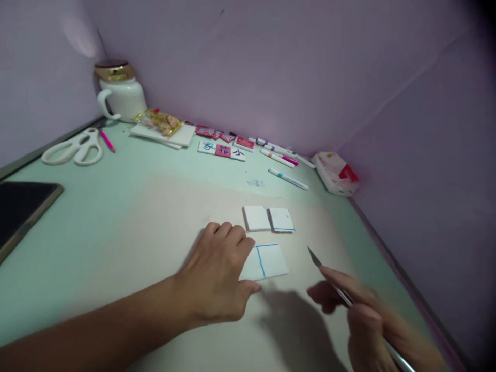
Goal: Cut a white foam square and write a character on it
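The left hand [220,274] lies knuckles up, its thumb and forefinger spread apart over the left end of a white card [274,260] with blue lines on it; the other fingers are curled, and whether they grip the card cannot be told. The right hand [368,315], partly blurred, has its fingers closed around a slim knife [314,257], the forefinger along it near the blade. The blade points up and away from those fingers, to the right of the card and apart from it.

Just beyond the left forefinger, side by side, lie two white squares [256,218], the right one with a blue line along its near edge. Farther past the fingers are a blue smudge [256,183] on the table [96,217] and a marker [289,179], with more pens behind it. Beyond the left knuckles runs a row of three tiles [222,150] with writing. Well out to the left of the left fingers are a phone [23,212] and white-handled scissors [73,150]; farther off stands a white mug [126,98].
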`<state>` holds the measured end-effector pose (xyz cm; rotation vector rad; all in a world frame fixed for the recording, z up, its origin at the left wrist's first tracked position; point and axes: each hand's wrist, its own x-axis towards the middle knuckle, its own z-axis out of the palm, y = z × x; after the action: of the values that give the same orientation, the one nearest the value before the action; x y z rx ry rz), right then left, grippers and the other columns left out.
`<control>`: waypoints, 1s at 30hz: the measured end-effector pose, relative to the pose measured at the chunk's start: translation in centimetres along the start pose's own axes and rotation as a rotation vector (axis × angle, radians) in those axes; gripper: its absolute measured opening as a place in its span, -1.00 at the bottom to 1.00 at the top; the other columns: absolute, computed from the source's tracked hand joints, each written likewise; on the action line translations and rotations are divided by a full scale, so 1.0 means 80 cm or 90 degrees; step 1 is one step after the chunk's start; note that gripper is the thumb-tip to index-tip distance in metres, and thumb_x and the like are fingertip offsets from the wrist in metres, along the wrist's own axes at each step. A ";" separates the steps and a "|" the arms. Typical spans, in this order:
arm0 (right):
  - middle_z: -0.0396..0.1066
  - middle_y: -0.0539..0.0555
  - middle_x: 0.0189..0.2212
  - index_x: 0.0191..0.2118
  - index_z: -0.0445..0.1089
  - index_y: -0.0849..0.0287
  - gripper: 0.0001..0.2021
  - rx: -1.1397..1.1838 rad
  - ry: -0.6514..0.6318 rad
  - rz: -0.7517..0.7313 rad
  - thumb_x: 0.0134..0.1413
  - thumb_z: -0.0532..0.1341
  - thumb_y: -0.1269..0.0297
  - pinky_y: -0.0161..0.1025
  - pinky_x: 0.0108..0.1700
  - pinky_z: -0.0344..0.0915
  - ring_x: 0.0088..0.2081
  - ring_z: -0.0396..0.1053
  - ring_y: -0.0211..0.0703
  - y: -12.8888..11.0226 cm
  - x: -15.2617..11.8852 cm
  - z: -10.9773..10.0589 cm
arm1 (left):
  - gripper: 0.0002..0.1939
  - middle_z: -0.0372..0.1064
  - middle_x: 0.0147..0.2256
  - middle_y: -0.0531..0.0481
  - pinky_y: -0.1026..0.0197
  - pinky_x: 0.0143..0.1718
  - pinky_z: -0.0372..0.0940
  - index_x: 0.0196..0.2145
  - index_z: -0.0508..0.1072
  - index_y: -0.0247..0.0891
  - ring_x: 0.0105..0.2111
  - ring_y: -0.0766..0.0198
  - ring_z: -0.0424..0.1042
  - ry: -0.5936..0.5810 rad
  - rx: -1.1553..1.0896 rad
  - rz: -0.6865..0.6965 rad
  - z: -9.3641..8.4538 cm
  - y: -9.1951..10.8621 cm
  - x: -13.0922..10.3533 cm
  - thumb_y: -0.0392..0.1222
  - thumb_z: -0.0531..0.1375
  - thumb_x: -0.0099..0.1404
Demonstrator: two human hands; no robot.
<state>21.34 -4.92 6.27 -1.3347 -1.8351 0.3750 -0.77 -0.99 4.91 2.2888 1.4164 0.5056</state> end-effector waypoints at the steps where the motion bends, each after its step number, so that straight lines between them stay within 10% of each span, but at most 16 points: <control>1: 0.50 -0.07 -0.42 -0.16 0.47 -0.06 -0.79 0.013 -0.034 -0.031 0.30 0.09 0.14 -0.38 -0.29 0.33 -0.41 0.44 -0.27 0.007 0.010 0.003 | -0.66 0.32 -0.26 -0.10 -0.03 -0.18 0.13 -0.16 0.39 -0.25 -0.23 0.05 0.25 0.002 -0.005 0.003 0.001 0.000 0.000 -0.12 0.28 0.11; 7: 0.42 0.14 0.04 -0.21 0.31 0.04 -0.89 0.272 -0.159 0.180 0.16 0.24 0.22 -0.11 0.05 0.26 0.13 0.30 0.00 0.034 0.045 0.035 | -0.61 0.31 -0.18 -0.07 0.03 -0.18 0.19 -0.13 0.24 -0.20 -0.20 0.08 0.28 0.077 -0.112 0.076 0.012 -0.009 -0.008 -0.38 0.18 0.06; 13: 0.45 0.10 -0.16 -0.31 0.25 0.11 -0.73 0.646 -0.261 0.320 -0.04 0.38 0.28 -0.21 -0.17 0.25 -0.15 0.41 -0.11 0.027 0.039 0.046 | -0.81 0.37 -0.35 0.10 0.23 -0.37 0.21 -0.23 0.32 -0.11 -0.39 0.25 0.36 0.034 -0.244 0.060 0.017 -0.020 -0.010 -0.31 0.08 0.18; 30: 0.44 0.01 -0.38 -0.45 0.16 0.13 -0.76 0.707 -0.198 0.318 -0.20 0.24 0.53 -0.30 -0.32 0.23 -0.38 0.36 -0.24 0.021 0.040 0.047 | -0.81 0.48 -0.35 0.11 0.37 -0.43 0.30 -0.17 0.45 -0.08 -0.42 0.31 0.45 -0.009 -0.308 0.038 0.006 -0.031 -0.001 -0.07 0.20 0.25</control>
<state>19.27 -0.62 4.21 -0.8954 -1.0990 1.6478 -2.45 -0.16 3.26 1.9401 1.0754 0.7558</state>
